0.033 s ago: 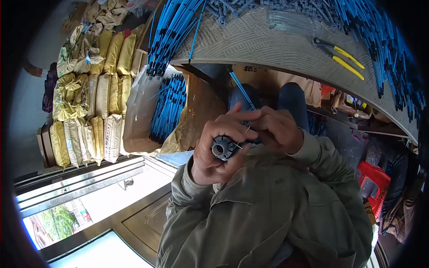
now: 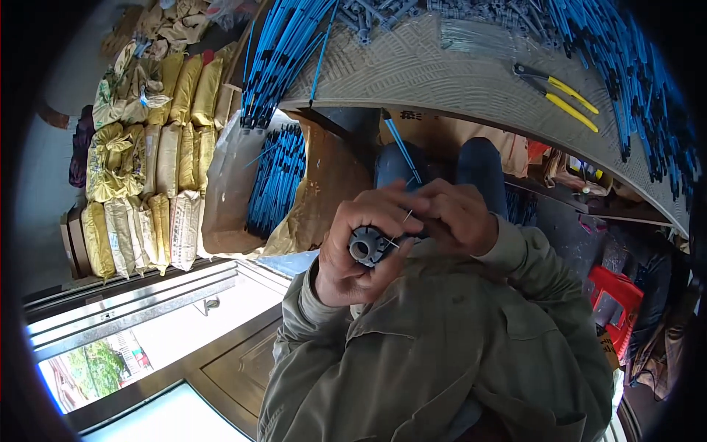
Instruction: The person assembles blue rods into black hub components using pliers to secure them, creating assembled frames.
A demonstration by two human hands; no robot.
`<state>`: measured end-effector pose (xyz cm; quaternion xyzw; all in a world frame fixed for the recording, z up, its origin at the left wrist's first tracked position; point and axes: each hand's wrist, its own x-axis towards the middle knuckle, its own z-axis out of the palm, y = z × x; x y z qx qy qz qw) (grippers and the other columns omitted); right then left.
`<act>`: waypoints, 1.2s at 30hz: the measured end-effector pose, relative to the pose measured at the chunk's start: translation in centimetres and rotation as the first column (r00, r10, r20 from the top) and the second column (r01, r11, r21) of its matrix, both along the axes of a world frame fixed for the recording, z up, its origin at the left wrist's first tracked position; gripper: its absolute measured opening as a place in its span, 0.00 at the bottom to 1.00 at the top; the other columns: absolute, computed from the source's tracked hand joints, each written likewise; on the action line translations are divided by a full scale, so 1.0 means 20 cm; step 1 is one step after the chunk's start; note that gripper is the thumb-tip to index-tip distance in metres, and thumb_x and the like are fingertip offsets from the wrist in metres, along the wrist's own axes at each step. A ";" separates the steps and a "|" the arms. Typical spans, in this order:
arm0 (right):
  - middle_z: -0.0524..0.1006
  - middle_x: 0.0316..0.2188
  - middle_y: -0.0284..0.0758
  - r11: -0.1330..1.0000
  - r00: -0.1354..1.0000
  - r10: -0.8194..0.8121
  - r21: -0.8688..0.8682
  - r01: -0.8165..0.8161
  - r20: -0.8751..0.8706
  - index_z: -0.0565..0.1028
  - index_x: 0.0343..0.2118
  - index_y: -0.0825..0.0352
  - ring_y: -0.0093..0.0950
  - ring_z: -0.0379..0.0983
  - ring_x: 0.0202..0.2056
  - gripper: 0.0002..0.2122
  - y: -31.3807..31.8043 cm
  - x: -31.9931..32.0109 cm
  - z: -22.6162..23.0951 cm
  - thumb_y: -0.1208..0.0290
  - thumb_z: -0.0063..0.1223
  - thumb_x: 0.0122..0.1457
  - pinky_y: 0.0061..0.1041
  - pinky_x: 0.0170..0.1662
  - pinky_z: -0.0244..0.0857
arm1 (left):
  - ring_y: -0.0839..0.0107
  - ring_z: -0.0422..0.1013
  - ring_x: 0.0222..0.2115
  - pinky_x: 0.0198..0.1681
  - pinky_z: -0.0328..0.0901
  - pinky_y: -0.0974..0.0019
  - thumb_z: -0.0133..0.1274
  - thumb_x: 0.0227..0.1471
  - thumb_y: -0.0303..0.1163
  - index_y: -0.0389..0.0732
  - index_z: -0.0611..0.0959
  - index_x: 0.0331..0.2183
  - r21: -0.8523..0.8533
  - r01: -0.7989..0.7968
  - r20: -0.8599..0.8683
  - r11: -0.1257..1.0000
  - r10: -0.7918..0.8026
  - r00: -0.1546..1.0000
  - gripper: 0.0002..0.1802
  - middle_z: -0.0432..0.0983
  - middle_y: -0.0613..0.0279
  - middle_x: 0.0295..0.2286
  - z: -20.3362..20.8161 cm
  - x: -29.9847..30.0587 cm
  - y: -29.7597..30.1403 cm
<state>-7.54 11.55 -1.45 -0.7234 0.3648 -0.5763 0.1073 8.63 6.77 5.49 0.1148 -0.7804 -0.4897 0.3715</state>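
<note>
My left hand is wrapped round a grey plastic slotted hub, its round open end facing up. Thin metal wire pokes out beside the hub between my fingers. Close against it, my right hand has its fingers bent and pressed together. What they pinch is hidden, and the fingertips where the hands meet are smeared by motion. A few slim blue rods with black ends reach from behind my hands towards the table edge, above my knees. Their lower ends are covered by my fingers.
Ahead, the table carries blue rod bundles, grey plastic parts, a bundle of thin wires and yellow-handled cutters. An open sack of blue rods stands left, beside stacked yellow packages. A red stool is at right.
The left fingers nearest my right hand have shifted and are now blurred. The blue rods' upper ends have swung slightly right. The hub stays in my left hand.
</note>
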 end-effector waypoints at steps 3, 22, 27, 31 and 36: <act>0.72 0.28 0.39 0.998 0.998 -0.055 -0.030 0.055 -0.010 0.71 0.33 0.71 0.33 0.73 0.25 0.11 0.01 0.00 0.01 0.79 0.56 0.45 0.24 0.23 0.65 | 0.59 0.70 0.37 0.46 0.61 0.53 0.50 0.41 0.16 0.40 0.65 0.31 0.065 0.007 -0.045 0.998 -0.004 0.999 0.15 0.73 0.54 0.27 0.02 -0.03 0.03; 0.72 0.32 0.38 0.485 0.301 -0.544 0.000 0.875 -0.783 0.69 0.32 0.67 0.37 0.68 0.36 0.13 0.00 -0.94 0.01 0.65 0.57 0.48 0.31 0.37 0.64 | 0.74 0.69 0.31 0.36 0.63 0.73 0.48 0.44 0.14 0.37 0.67 0.32 0.074 -0.273 0.190 0.959 0.256 0.948 0.12 0.73 0.58 0.28 -0.05 -0.09 -0.28; 0.71 0.35 0.39 0.862 0.940 -0.239 0.394 0.321 -0.244 0.69 0.43 0.72 0.33 0.66 0.40 0.16 -0.12 -0.43 0.29 0.74 0.54 0.50 0.31 0.44 0.61 | 0.75 0.69 0.29 0.34 0.62 0.74 0.49 0.43 0.15 0.37 0.67 0.33 0.017 -0.247 0.091 0.969 0.244 0.965 0.13 0.72 0.60 0.28 -0.06 -0.01 -0.30; 0.67 0.43 0.28 0.786 0.510 -0.572 -0.253 0.564 -0.642 0.73 0.38 0.57 0.21 0.64 0.45 0.13 -0.27 -0.26 0.40 0.62 0.57 0.50 0.33 0.50 0.53 | 0.78 0.67 0.28 0.33 0.62 0.76 0.49 0.43 0.15 0.36 0.67 0.34 0.192 -0.285 0.113 0.939 0.267 0.957 0.13 0.70 0.62 0.29 -0.04 0.05 -0.30; 0.65 0.44 0.24 0.555 0.258 -0.831 -0.767 0.324 -0.493 0.73 0.38 0.57 0.22 0.62 0.47 0.16 -0.40 -0.20 0.40 0.66 0.62 0.45 0.36 0.57 0.43 | 0.80 0.65 0.27 0.32 0.60 0.77 0.50 0.43 0.16 0.36 0.67 0.35 0.094 -0.331 0.111 0.939 0.321 0.941 0.15 0.69 0.64 0.29 -0.03 0.08 -0.29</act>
